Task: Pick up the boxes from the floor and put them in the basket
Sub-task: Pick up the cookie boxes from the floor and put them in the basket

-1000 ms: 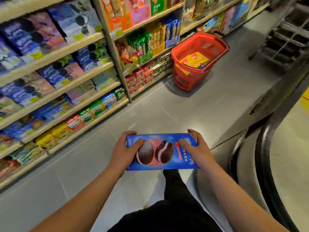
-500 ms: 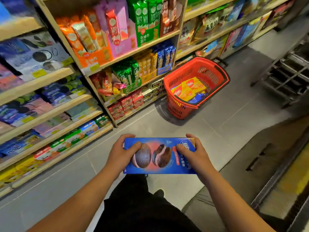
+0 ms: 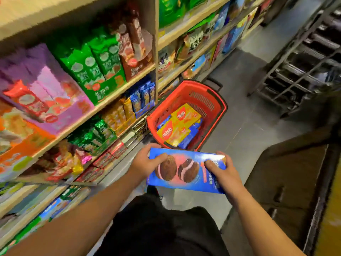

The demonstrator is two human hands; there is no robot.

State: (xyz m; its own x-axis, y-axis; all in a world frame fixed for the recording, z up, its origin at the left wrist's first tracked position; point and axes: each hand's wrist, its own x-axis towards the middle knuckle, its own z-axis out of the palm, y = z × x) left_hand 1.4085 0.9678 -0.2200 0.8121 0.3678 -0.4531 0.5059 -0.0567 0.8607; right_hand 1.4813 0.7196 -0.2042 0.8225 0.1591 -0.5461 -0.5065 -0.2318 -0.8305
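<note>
A: What's changed?
B: Basket (image 3: 220, 108) is much closer now. A second ago it sat far up the aisle; now it's just beyond the box (image 3: 186, 171), right under the far edge.
A: Box position?
B: Held flat in the air, near side of the basket, not over the opening yet. Slightly tilted, right end lower.
A: Grips?
B: Left hand (image 3: 145, 163) clamped on the left end, thumb on top. Right hand (image 3: 224, 174) clamped on the right end, fingers across the face. Same two-hand hold as before.
A: Basket contents?
B: Yellow boxes (image 3: 178, 126) on top, blue ones (image 3: 193, 131) under them. It stands on the floor (image 3: 245, 130) beside the shelf (image 3: 118, 97) on the left.
A: Task meaning?
B: Carry is about done, I'd say. Next is reaching forward and lowering the box onto the yellow ones. Room looks fine; the rim could catch the far edge.
</note>
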